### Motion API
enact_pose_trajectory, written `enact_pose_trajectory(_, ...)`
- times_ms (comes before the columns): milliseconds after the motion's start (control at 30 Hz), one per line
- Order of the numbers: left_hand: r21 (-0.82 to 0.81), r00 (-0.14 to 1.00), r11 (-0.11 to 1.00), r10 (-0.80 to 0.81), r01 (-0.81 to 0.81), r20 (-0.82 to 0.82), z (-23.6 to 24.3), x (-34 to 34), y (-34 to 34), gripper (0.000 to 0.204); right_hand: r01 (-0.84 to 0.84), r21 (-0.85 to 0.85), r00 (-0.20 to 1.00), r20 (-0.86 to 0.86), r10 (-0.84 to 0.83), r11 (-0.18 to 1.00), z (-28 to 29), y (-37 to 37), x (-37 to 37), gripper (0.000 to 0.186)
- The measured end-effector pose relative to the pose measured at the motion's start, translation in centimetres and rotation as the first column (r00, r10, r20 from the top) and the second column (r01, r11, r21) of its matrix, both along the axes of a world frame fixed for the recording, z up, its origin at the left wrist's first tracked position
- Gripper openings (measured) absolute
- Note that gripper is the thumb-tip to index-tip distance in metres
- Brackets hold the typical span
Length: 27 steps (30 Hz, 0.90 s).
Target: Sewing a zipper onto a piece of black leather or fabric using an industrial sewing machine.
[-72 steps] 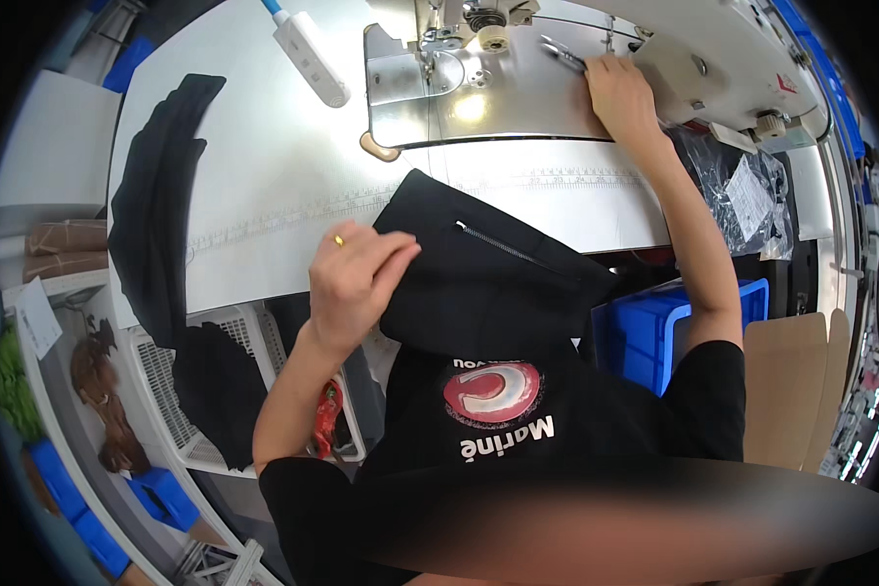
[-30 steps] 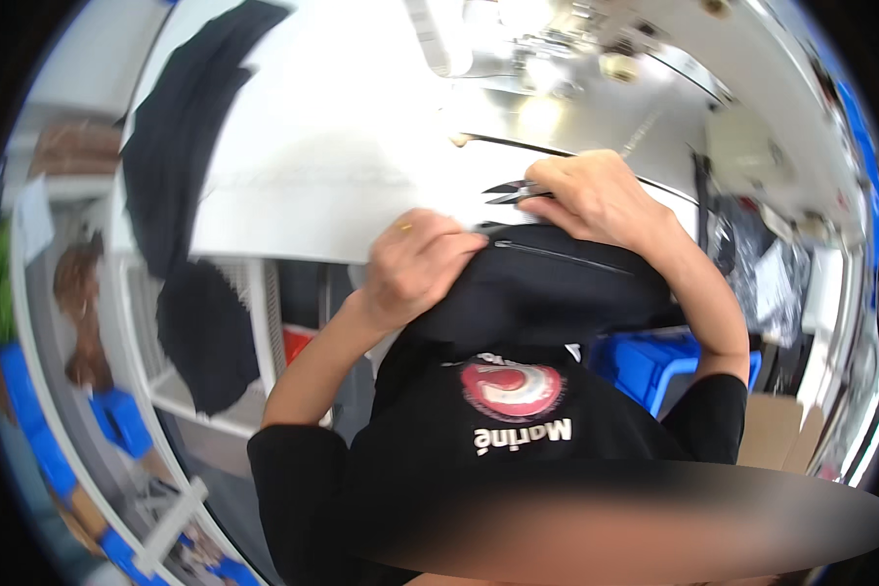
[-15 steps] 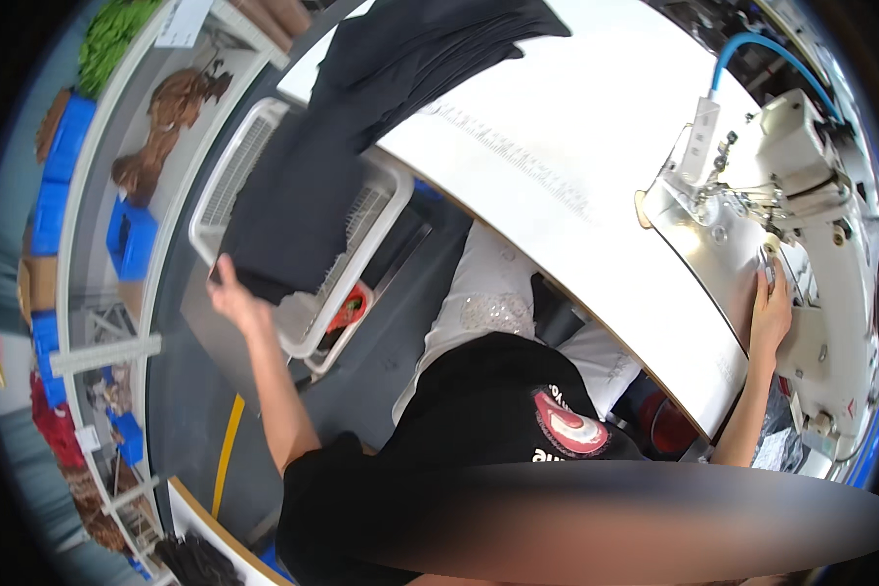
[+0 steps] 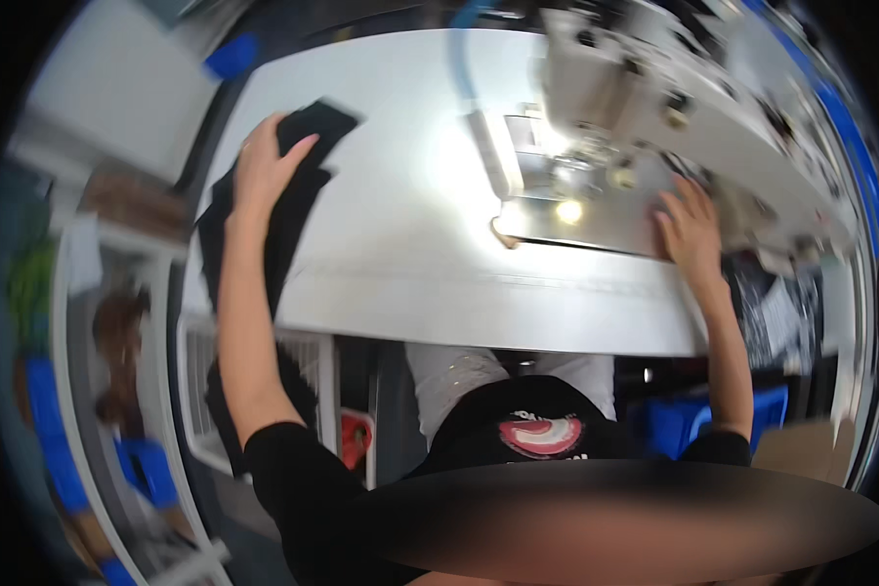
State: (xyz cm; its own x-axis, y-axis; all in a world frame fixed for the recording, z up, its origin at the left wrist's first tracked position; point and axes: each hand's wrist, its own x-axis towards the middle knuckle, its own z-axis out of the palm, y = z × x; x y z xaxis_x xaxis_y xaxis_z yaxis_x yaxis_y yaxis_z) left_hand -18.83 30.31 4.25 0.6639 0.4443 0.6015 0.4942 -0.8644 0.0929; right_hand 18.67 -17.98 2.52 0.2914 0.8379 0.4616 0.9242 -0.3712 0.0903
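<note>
My left hand (image 4: 269,171) grips folded black fabric pieces (image 4: 293,234) at the worktable's left side, thumb lying over the top layers. Below that edge, more black fabric (image 4: 230,410) lies in a white plastic basket (image 4: 193,381). My right hand (image 4: 695,220) rests at the right end of the sewing machine's metal plate (image 4: 615,227), fingers apart and slightly bent. A small dark item beside those fingertips is too blurred to make out. The machine head (image 4: 674,88) stands above the plate.
The white worktable (image 4: 410,303) spans in front of my legs. Shelving with blue bins (image 4: 148,467) is on the left. A red container (image 4: 355,439) sits beside the basket. A blue crate (image 4: 713,410), cardboard (image 4: 811,449) and a plastic-wrapped bundle (image 4: 772,308) are at the right.
The view has swung back toward the table. My left hand has risen from the basket to the fabric on the tabletop. The zippered piece seen earlier before my torso is gone from there.
</note>
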Motion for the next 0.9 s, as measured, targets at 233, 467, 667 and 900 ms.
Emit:
enact_pose_trajectory(233,-0.922,0.759,0.379,0.575,0.082,0.304,-3.7,-1.9,10.2,0.046,0.252,0.283,0.963,-0.163,-0.213,0.925,3.6,-15.5,-3.6,0.026)
enact_pose_trajectory(467,0.240,0.916,0.969,0.039,0.063,-0.400,1.9,-2.5,-11.9,0.024,0.769,0.005,0.547,-0.524,-0.653,0.640,5.4,-33.2,14.7,0.023)
enact_pose_trajectory(667,-0.332,0.911,0.926,-0.286,0.182,-0.298,-1.2,5.1,-23.1,0.032,0.825,-0.112,0.469,-0.410,-0.782,0.554,3.6,-30.4,23.9,0.024)
enact_pose_trajectory(900,-0.783,0.967,0.620,-0.227,0.049,-0.119,-1.8,9.8,-22.9,0.031,0.809,-0.056,0.571,-0.158,-0.805,0.585,-0.5,-30.8,29.2,0.029)
